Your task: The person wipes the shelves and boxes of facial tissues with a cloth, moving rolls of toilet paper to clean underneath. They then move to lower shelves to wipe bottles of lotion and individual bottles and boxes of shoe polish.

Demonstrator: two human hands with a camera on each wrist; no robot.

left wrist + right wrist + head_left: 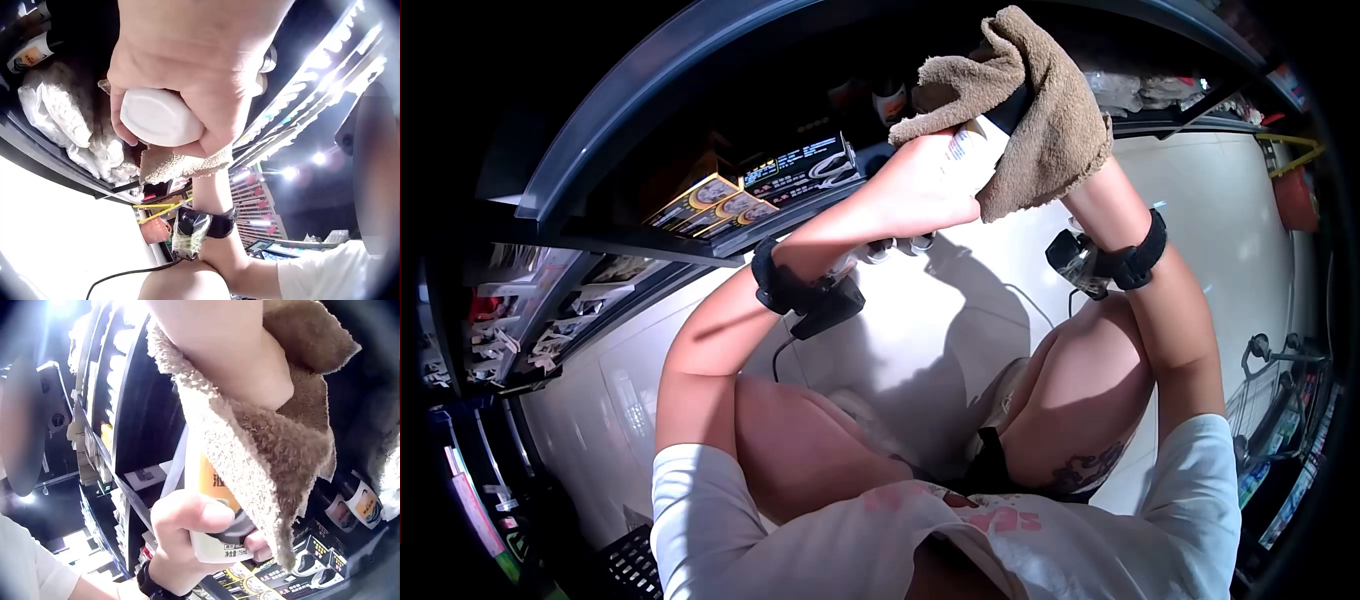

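My left hand grips a white bottle with an orange and black label around its lower end. In the left wrist view the bottle's smooth white base shows between the thumb and fingers. A brown terry towel drapes over the bottle's upper part. My right hand holds the towel against the bottle, with its fingers mostly hidden in the folds. Both hands are raised together in front of the dark shelf.
Black boxes and yellow boxes stand on the shelf to the left. Dark bottles with white labels stand behind. Plastic-wrapped bundles fill another shelf section. A red bucket is at far right, above a metal cart.
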